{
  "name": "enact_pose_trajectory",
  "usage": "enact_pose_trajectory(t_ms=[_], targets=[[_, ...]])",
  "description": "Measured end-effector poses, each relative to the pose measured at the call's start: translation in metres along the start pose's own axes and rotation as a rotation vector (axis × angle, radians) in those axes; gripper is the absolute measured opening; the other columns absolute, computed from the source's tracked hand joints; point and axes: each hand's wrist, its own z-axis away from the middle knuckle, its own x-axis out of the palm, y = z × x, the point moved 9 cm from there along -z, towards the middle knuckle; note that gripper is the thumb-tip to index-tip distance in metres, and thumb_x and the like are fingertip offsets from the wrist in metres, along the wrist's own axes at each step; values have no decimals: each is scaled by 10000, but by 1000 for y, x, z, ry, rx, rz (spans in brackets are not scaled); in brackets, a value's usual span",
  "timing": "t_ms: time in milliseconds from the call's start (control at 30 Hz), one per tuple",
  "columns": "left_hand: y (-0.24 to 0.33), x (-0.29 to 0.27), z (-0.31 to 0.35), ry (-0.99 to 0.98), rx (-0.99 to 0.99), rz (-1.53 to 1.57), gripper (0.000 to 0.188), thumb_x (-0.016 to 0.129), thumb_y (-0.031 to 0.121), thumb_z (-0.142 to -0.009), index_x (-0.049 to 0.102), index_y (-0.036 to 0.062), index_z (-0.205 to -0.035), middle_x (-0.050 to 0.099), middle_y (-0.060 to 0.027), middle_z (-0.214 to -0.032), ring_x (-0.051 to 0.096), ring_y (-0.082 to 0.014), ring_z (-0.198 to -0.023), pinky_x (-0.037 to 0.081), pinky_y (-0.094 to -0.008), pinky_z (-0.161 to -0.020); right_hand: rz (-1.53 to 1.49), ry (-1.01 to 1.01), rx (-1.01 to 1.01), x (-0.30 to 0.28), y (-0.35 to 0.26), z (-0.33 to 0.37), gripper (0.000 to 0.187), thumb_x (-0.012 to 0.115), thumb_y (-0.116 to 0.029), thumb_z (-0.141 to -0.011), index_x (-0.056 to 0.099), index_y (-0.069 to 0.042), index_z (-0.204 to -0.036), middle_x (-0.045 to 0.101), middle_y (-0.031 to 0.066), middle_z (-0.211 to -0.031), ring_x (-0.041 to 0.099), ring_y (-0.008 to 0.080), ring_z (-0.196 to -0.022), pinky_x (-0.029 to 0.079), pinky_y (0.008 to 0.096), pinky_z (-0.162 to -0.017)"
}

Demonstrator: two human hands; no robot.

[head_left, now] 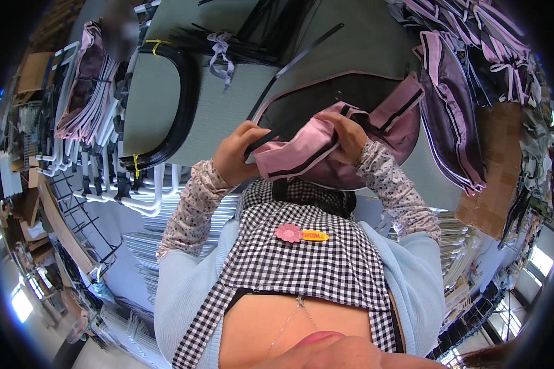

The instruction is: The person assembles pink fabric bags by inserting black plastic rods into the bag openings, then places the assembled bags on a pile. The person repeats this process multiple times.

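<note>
A pink and dark fabric cover (pixel 298 147) with black stripes and a dark mesh panel (pixel 314 92) is spread over the near side of the table. My left hand (pixel 237 154) is closed at the left end of its pink band, fingers pinched round a flat black strip (pixel 292 64). That strip runs up and away to the right, its far tip showing a small hole. Bent over the same band, my right hand (pixel 346 136) grips the pink cloth further right. Whether the strip lies inside the band is hidden by folds and fingers.
Bundled curved black strips (pixel 188 101) tied with yellow lie at the left of the grey-green table (pixel 157 92). Loose black strips (pixel 246 43) are at the back. Stacked pink covers (pixel 452 111) hang at the right beside a cardboard box (pixel 495 166); white tube frames (pixel 148 200) stand at left.
</note>
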Motion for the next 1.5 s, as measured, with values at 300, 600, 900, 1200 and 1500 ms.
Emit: enact_pose_trajectory(t_ms=[300, 600, 900, 1200, 1500], targets=[[-56, 8, 34, 45, -260, 375, 274, 593, 200, -962, 599, -23, -1122, 659, -50, -983, 607, -98, -876, 496, -244, -756, 161, 217, 208, -4, 69, -24, 259, 644, 35, -708, 676, -87, -934, 640, 98, -947, 635, 286, -905, 529, 355, -791], [-90, -24, 59, 330, -363, 430, 437, 544, 348, -989, 596, -28, -1204, 668, -49, -989, 607, -94, -864, 476, -226, -740, -372, 218, 436, -86, 110, -29, 248, 624, -1, -810, 658, -19, -1055, 684, 72, -983, 631, 151, -953, 482, 258, -859], [-69, 9, 29, 45, -690, 859, 362, 651, 395, -914, 627, 87, -725, 503, 54, -582, 381, -32, -456, 268, -200, -415, -129, -634, 663, -164, 6, 49, 193, 666, -208, -890, 668, -35, -804, 546, 35, -571, 527, 121, -568, 449, 297, -562], [-45, 27, -3, 138, -756, 882, 298, 633, 340, -926, 688, 69, -815, 541, 46, -605, 409, -27, -475, 271, -191, -433, 486, 223, -105, -74, -144, -35, 258, 741, -256, -773, 646, -150, -988, 616, 44, -1125, 589, 240, -1083, 408, 492, -1025], [10, -61, 12, 430, -265, 546, 249, 457, 242, -1032, 567, 30, -1103, 445, 81, -635, 341, -2, -520, 254, -181, -460, -20, 134, -34, -62, -93, -62, 195, 782, -123, -746, 627, -68, -849, 628, 41, -749, 627, 173, -597, 504, 261, -526]])
